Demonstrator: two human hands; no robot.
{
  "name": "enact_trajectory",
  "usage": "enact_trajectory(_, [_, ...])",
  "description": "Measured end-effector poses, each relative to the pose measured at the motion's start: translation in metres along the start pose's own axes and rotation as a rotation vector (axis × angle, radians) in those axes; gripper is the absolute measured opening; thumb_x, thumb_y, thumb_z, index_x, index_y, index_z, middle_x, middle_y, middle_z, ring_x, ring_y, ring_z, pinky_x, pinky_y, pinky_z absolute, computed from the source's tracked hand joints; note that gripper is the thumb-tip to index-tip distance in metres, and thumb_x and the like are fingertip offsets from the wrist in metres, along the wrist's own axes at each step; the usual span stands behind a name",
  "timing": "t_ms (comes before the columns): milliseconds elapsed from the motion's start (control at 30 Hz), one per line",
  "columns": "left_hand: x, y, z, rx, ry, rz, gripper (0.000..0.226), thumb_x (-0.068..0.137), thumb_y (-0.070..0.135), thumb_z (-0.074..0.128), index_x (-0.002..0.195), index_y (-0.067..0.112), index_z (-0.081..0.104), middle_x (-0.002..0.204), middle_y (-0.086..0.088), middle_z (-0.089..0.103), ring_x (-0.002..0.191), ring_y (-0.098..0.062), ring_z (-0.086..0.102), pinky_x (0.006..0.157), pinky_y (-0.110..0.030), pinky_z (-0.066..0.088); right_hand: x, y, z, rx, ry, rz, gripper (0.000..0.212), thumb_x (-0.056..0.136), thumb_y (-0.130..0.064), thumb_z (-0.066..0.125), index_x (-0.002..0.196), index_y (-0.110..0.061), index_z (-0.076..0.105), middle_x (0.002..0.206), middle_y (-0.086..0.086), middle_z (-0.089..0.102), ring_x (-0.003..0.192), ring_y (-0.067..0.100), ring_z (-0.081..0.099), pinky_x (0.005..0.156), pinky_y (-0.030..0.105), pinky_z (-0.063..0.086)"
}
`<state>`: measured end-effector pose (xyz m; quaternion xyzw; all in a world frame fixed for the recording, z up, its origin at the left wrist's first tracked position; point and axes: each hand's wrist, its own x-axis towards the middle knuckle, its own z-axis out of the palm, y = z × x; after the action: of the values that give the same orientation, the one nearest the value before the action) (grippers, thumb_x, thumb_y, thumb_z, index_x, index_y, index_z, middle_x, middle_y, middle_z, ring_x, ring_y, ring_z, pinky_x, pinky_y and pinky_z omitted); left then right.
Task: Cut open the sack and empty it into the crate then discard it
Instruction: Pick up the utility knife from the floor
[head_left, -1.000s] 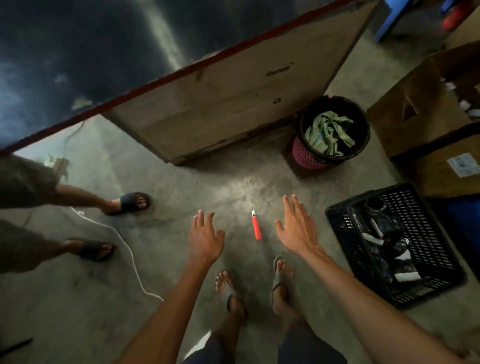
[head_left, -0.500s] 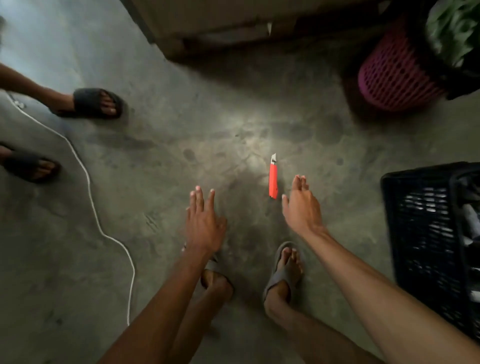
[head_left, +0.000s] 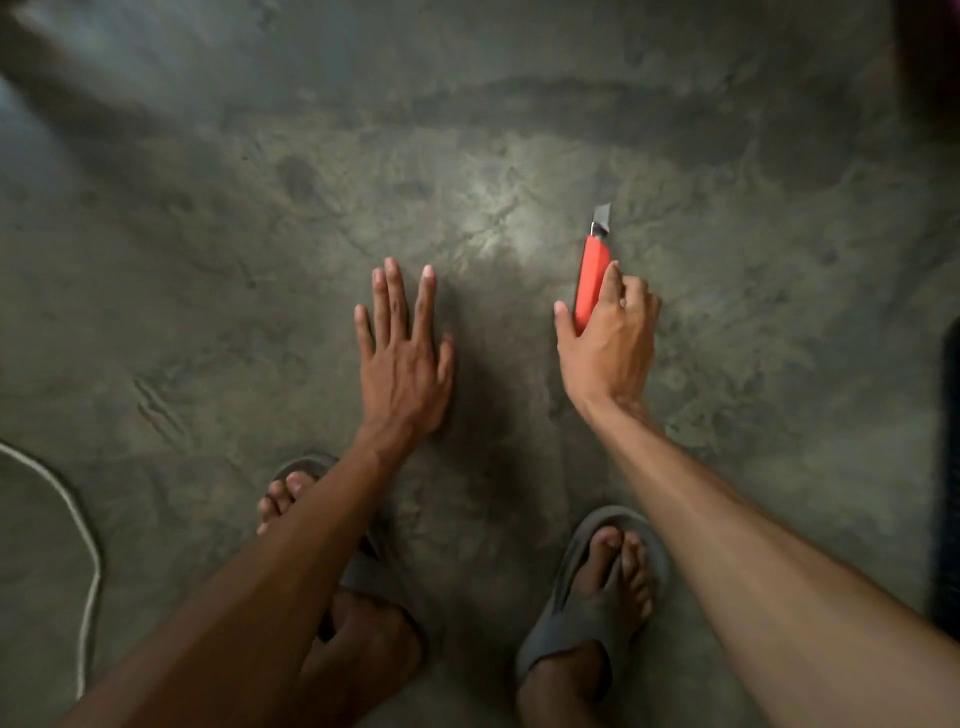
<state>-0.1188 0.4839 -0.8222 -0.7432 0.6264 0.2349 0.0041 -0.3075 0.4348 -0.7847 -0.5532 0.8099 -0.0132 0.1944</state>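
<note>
Tool: the utility knife (head_left: 590, 280) is a slim, stiff cutter with a red-orange plastic handle and a short, angled metal blade (head_left: 602, 215) extended from its far end. It lies on the concrete floor (head_left: 260, 208), ahead of the right foot, with the blade pointing away from the person.

Handling: judged by its build, the knife is light and rigid. The smooth handle may slip in a damp palm. Take hold at mid-handle, well behind the blade, and keep the exposed edge turned away from the body and the bare toes.

Right hand (head_left: 608, 348): it grips the rear of the handle. The thumb lies along the left side and the fingers (head_left: 631, 291) curl over the right side. The front of the handle and the blade project beyond the hand.

Left hand (head_left: 402, 358): it is spread flat, palm down, fingers straight, and holds nothing. Whether it rests on the floor or hovers above it cannot be told.

Sack and crate: neither can be identified in this view.

Surroundings: grey sandals (head_left: 587, 618) are on both feet, and a white cord (head_left: 78, 519) runs along the floor at the left.
</note>
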Motion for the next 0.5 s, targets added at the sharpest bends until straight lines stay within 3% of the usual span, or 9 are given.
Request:
enact_trajectory(267, [0.001,0.001,0.007,0.042,0.006,-0.004,0.070,0.103,0.039,0.036,0.165,0.023,0.006,0.173,-0.016,-0.005,0.160,-0.032,-0.006,0.128,-0.055,0.005,0.011,-0.005,-0.001,0.044,-0.001,0.068,0.047,0.092,-0.028,0.067,0.133,-0.010,0.057,0.123,0.011,0.054,0.115,0.030,0.057,0.088,0.038,0.049])
enact_trajectory(500, [-0.009,0.018,-0.061,0.040,-0.198,-0.040,0.077,0.100,0.033,0.050,0.165,0.015,0.011,0.172,-0.019,-0.006,0.159,-0.035,-0.008,0.129,-0.051,0.006,-0.011,-0.013,-0.062,0.111,-0.055,0.138,0.042,0.094,-0.024,0.064,0.133,-0.011,0.058,0.124,0.011,0.057,0.114,0.029,0.060,0.094,0.035,0.047])
